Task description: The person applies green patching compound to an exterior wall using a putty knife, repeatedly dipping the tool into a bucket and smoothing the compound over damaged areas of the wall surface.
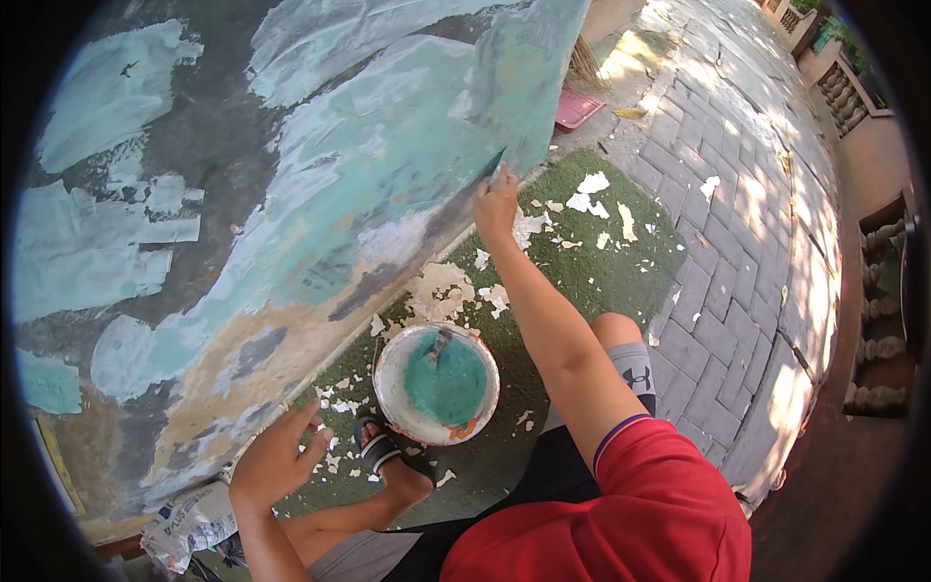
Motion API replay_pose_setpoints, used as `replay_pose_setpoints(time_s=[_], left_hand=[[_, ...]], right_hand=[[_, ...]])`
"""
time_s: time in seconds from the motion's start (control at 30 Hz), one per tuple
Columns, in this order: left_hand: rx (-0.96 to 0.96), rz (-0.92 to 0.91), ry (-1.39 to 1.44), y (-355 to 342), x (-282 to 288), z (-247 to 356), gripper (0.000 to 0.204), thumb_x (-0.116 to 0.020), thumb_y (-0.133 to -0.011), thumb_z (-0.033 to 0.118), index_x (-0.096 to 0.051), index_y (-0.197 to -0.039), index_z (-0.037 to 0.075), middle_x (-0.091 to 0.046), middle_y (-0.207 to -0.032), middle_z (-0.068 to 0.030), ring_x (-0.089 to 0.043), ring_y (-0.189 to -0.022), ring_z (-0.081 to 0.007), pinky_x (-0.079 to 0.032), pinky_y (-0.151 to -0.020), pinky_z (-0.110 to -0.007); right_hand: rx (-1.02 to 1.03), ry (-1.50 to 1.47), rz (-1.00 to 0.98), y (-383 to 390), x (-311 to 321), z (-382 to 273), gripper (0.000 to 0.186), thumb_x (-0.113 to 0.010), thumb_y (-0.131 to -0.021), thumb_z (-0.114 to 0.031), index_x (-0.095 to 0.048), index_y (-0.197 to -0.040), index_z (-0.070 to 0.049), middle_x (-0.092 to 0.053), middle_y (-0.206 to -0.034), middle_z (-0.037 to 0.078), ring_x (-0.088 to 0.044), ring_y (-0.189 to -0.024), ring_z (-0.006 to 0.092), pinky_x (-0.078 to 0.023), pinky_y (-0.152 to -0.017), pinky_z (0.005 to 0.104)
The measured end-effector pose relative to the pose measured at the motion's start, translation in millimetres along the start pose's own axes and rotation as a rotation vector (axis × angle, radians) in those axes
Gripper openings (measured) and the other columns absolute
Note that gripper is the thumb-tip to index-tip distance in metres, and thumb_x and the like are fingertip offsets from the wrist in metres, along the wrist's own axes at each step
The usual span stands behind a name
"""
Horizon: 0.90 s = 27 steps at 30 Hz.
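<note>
My right hand (497,206) is stretched out to the wall (320,165) and grips a flat scraper blade (496,161), whose edge lies against fresh green filler low on the wall. My left hand (275,458) rests near the wall's base with its fingers spread and holds nothing. Between my arms stands a white bucket (392,396) of green paste on the green mat (582,272), with a tool (438,344) sticking out of the paste. My sandalled foot (380,453) is just left of the bucket.
The wall is patched with pale green filler and bare grey and tan areas. White paint flakes (588,194) litter the mat. A grey paved path (737,194) runs to the right. A red dustpan (576,107) and broom lie beyond; a white sack (189,529) lies lower left.
</note>
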<state>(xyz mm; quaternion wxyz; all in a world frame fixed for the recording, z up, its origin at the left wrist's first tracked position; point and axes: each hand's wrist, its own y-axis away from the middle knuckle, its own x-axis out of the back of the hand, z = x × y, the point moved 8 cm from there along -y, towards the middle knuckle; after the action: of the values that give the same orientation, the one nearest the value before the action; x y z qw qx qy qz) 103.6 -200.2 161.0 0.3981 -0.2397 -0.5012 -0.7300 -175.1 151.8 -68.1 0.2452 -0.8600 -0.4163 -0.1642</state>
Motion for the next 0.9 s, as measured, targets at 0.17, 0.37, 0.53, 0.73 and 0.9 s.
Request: replay_pose_setpoints(time_s=[0.17, 0.37, 0.53, 0.73, 0.9], left_hand=[[-0.001, -0.003, -0.001, -3, 1, 2, 0.052, -0.058, -0.098, 0.033, -0.054, -0.136, -0.003, -0.066, -0.113, -0.0179, -0.065, -0.104, -0.0341, -0.050, -0.090, -0.039], [-0.044, -0.008, 0.002, -10, 4, 16, 0.052, -0.058, -0.098, 0.032, -0.052, -0.137, -0.002, -0.066, -0.114, -0.0175, -0.065, -0.104, -0.0337, -0.051, -0.088, -0.039], [-0.051, -0.015, -0.019, -6, 0, 12, 0.052, -0.058, -0.099, 0.032, -0.052, -0.137, -0.002, -0.066, -0.114, -0.0178, -0.064, -0.104, -0.0339, -0.051, -0.088, -0.040], [-0.042, -0.014, -0.021, -6, 2, 12, 0.053, -0.057, -0.099, 0.033, -0.051, -0.138, -0.001, -0.066, -0.114, -0.0177, -0.064, -0.105, -0.0340, -0.051, -0.089, -0.040], [-0.075, 0.017, -0.030, -2, 6, 13, 0.052, -0.057, -0.099, 0.034, -0.052, -0.138, -0.001, -0.066, -0.114, -0.0171, -0.064, -0.105, -0.0338, -0.050, -0.090, -0.040]], right_hand=[[0.222, -0.062, -0.178, 78, -6, -75, 0.066, -0.059, -0.090, -0.011, -0.034, -0.149, 0.004, -0.048, -0.126, 0.026, -0.059, -0.102, 0.0421, -0.051, -0.086, 0.0470], [0.112, -0.004, -0.052, 63, 22, -30, 0.072, -0.062, -0.089, -0.009, -0.028, -0.151, 0.004, -0.046, -0.129, 0.026, -0.061, -0.096, 0.0431, -0.053, -0.082, 0.0473], [0.141, 0.026, -0.131, 53, -2, -72, 0.074, -0.061, -0.089, -0.008, -0.024, -0.152, 0.003, -0.045, -0.130, 0.029, -0.059, -0.098, 0.0437, -0.053, -0.082, 0.0472], [0.391, -0.157, -0.398, 171, -6, -144, 0.084, -0.062, -0.088, -0.011, -0.015, -0.157, 0.000, -0.044, -0.128, 0.029, -0.059, -0.088, 0.0440, -0.053, -0.077, 0.0469], [0.102, 0.036, -0.204, 111, 11, -56, 0.077, -0.058, -0.092, -0.014, -0.017, -0.155, 0.004, -0.044, -0.131, 0.037, -0.060, -0.104, 0.0464, -0.052, -0.087, 0.0493]])
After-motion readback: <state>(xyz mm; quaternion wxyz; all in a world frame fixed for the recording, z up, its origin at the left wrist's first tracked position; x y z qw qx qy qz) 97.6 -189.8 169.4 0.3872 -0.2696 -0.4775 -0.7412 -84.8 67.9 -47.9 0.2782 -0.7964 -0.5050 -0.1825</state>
